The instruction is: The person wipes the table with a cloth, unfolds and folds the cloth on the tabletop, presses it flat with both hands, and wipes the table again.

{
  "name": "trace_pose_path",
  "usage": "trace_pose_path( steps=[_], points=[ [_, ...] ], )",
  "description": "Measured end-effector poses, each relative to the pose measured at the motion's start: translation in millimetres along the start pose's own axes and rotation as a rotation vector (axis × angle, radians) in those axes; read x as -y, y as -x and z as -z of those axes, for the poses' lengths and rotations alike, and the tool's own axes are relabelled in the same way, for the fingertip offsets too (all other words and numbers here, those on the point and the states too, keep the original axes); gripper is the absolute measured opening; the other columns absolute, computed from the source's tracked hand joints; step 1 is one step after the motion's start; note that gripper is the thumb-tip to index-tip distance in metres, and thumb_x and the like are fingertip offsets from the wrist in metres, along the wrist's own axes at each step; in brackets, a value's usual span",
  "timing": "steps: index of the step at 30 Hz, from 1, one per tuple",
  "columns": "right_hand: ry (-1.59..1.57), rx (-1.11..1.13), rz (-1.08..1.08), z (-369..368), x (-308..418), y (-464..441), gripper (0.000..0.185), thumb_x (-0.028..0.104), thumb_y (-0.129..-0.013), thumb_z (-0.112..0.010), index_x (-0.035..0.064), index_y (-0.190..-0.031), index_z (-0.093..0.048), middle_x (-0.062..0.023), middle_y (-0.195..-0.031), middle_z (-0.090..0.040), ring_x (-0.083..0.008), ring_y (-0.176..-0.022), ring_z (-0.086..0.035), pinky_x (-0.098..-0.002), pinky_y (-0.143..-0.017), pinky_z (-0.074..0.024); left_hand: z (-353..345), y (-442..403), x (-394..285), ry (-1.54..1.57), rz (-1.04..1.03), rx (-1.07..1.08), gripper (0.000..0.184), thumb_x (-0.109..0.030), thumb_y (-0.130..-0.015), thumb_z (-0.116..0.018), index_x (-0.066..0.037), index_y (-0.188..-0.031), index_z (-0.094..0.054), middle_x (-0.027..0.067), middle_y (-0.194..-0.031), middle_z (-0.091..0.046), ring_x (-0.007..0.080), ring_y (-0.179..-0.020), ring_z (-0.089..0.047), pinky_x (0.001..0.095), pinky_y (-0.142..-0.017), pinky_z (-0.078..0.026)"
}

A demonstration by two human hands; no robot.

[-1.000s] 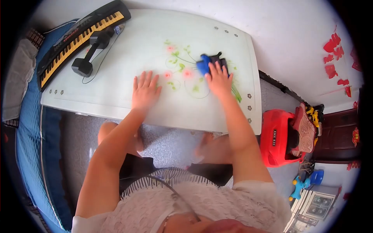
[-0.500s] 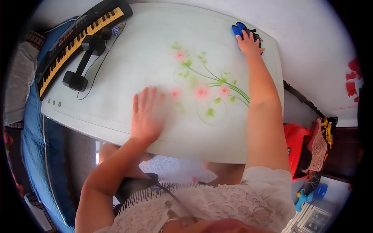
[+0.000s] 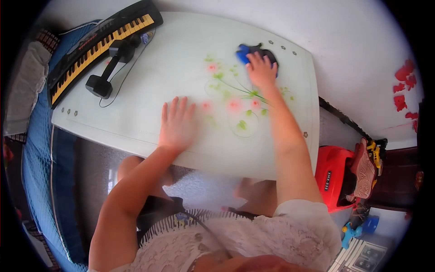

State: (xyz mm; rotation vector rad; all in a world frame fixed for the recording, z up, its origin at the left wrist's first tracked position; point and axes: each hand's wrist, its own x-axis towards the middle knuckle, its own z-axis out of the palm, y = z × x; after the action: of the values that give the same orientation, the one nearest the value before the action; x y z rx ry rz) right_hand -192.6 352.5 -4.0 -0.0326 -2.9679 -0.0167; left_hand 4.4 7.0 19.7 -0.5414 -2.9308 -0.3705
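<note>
A white table (image 3: pixel 131 113) with a printed pattern of pink flowers and green stems lies before me. My right hand (image 3: pixel 262 70) presses on a bunched blue-and-black cloth (image 3: pixel 243 53) near the far right of the tabletop. Its fingers curve over the cloth and hold it against the surface; part of the cloth is hidden under the palm. Near the front edge, left of the flowers, my left hand (image 3: pixel 176 127) rests palm down, fingers stretched out, holding nothing. That hand is partly blurred.
A black dumbbell (image 3: pixel 108 75) lies on the table's left side beside an electronic keyboard (image 3: pixel 102 45) and a thin cord. A white wall (image 3: pixel 344 54) runs along the far side. At the right, below table height, is a red ride-on toy (image 3: pixel 333 177).
My right hand has slid the blue-and-black cloth left and slightly toward me across the table. My left hand stays flat in about the same place. The view has shifted slightly.
</note>
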Motion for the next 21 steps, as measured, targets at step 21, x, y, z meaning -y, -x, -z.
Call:
trace_pose_path(
  steps=[21],
  points=[
    [-0.093,0.004,0.173,64,18,254,0.052,0.035,-0.105,-0.06,0.0284,-0.157,-0.052,-0.0079,-0.172,-0.04,-0.0396,-0.158,-0.032,-0.0671,-0.126,-0.024,-13,6,9,-0.022,0.002,0.005,0.049,-0.025,-0.11,-0.047,-0.011,-0.157,-0.05,0.0137,-0.17,-0.041,0.0332,-0.162,-0.027,0.0563,-0.134,-0.013]
  ],
)
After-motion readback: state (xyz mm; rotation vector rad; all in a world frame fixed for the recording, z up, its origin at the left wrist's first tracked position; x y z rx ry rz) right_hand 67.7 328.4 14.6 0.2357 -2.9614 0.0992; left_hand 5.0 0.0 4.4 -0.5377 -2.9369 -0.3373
